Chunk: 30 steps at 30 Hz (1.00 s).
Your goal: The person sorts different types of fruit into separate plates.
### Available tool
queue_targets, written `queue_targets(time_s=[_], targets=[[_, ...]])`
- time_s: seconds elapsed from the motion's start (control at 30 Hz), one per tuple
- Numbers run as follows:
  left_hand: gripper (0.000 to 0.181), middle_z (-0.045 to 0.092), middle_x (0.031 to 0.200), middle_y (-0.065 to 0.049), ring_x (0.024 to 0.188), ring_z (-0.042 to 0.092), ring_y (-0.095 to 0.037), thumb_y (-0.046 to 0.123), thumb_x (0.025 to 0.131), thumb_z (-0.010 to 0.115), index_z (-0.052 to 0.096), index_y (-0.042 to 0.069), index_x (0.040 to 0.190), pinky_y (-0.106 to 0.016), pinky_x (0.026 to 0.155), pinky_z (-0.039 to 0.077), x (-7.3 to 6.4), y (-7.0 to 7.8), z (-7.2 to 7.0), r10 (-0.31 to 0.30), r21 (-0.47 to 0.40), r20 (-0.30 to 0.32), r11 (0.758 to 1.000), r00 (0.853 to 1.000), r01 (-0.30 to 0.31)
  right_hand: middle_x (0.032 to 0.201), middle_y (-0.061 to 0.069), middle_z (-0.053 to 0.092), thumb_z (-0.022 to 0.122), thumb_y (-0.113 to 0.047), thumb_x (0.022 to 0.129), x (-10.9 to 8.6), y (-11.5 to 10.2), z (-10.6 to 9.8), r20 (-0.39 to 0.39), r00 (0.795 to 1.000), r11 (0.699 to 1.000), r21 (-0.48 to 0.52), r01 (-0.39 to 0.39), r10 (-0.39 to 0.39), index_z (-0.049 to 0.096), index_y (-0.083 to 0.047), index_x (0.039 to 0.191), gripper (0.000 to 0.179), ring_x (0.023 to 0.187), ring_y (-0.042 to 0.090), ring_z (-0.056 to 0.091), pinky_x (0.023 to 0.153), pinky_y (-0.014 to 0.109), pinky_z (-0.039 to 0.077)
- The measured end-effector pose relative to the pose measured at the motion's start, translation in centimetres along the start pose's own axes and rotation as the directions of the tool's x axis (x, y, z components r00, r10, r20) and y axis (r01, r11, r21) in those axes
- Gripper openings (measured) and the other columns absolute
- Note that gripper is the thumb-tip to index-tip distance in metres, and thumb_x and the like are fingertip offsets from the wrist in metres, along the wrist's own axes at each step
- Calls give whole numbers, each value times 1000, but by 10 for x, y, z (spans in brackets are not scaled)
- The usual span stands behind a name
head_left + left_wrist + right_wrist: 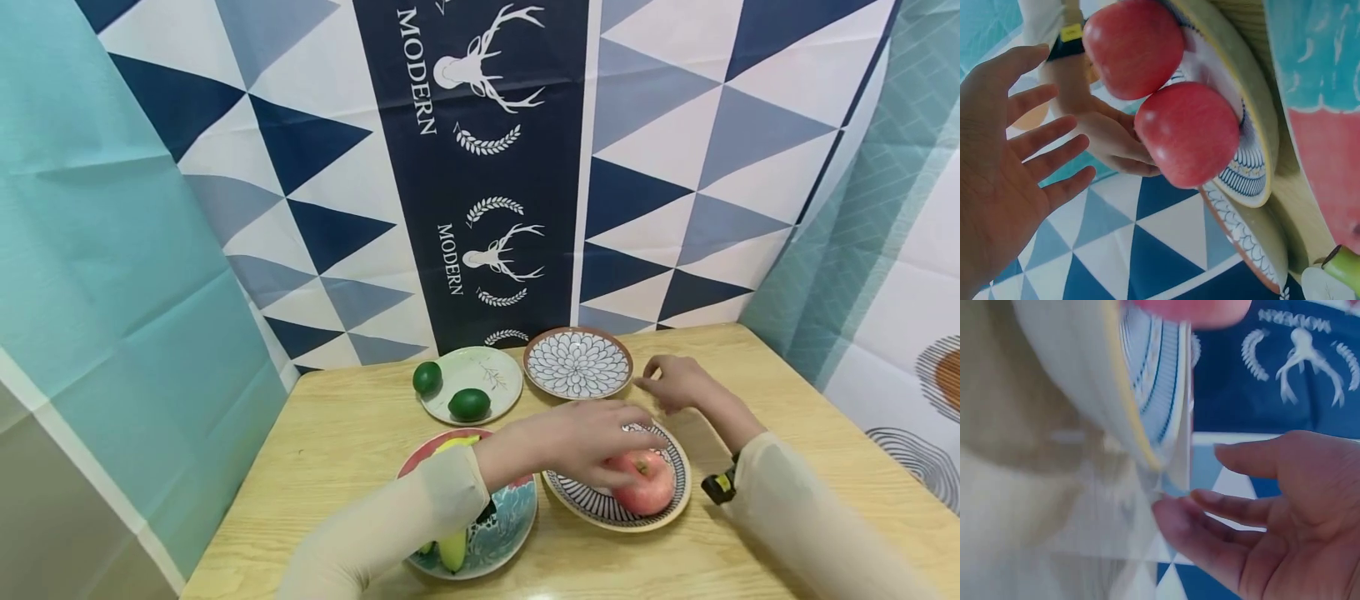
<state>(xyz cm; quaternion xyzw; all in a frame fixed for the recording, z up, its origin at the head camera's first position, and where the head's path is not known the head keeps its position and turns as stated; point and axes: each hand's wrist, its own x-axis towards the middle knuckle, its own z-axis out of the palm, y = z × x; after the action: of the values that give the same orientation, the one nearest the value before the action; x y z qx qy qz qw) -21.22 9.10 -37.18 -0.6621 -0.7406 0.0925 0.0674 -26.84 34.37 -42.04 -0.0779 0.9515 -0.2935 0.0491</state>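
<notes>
Two red apples [1186, 134] sat side by side in a striped bowl [685, 471], below the outstretched fingers of a person's left hand [588, 442]. That hand's digits were spread wide with nothing in their grasp. The left wrist view showed a gap between fingertips and fruit, while from above the hand partly covered the bowl, leaving one apple in plain sight. The right hand [678, 385] was outside the bowl's far rim, its fingers loosely bent, thumb apart and nothing gripped; the right wrist view placed its fingertips near the rim, clear of the red fruit at the top edge. Just beside that hand stood a brown-rimmed bowl [577, 362] with a petal pattern. To its left, a pale plate [483, 367] bore two green fruits [469, 404]. Nearer the person, a blue-and-red plate [517, 521] held bananas [453, 552], partly hidden by the left sleeve [397, 521]. All stood on a wooden table [337, 450] before a cloth backdrop [487, 175] of triangles and deer heads.
</notes>
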Motion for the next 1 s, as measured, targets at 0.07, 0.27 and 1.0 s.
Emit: queue_targets(time_s=[0.07, 0.27, 1.0], targets=[[60, 50, 156, -2, 143, 45, -12, 52, 105, 60, 51, 23, 157, -23, 119, 32, -2, -2, -2, -20, -11, 2, 1000, 1000, 20, 71, 12, 64, 62, -27, 105, 14, 6, -5, -12, 1000, 999, 41, -26, 26, 61, 9, 112, 37, 57, 19, 68, 58, 36, 61], [61, 50, 155, -2, 141, 46, -13, 52, 105, 60, 50, 23, 158, -25, 116, 36, -6, -12, -5, -74, -59, 14, 995, 997, 75, 84, 20, 65, 61, -24, 104, 53, 17, -15, 18, 992, 977, 176, -123, 121, 57, 10, 112, 35, 65, 20, 70, 65, 40, 64], [56, 55, 147, 0, 127, 53, -10, 45, 104, 64, 55, 20, 153, -23, 109, 41, -15, -33, 3, -153, -147, -51, 979, 987, 144, 63, 9, 67, 56, 1, 85, 107, 2, -4, 51, 978, 978, -44, -202, 204, 63, 3, 74, 13, 48, 10, 66, 52, 24, 56]])
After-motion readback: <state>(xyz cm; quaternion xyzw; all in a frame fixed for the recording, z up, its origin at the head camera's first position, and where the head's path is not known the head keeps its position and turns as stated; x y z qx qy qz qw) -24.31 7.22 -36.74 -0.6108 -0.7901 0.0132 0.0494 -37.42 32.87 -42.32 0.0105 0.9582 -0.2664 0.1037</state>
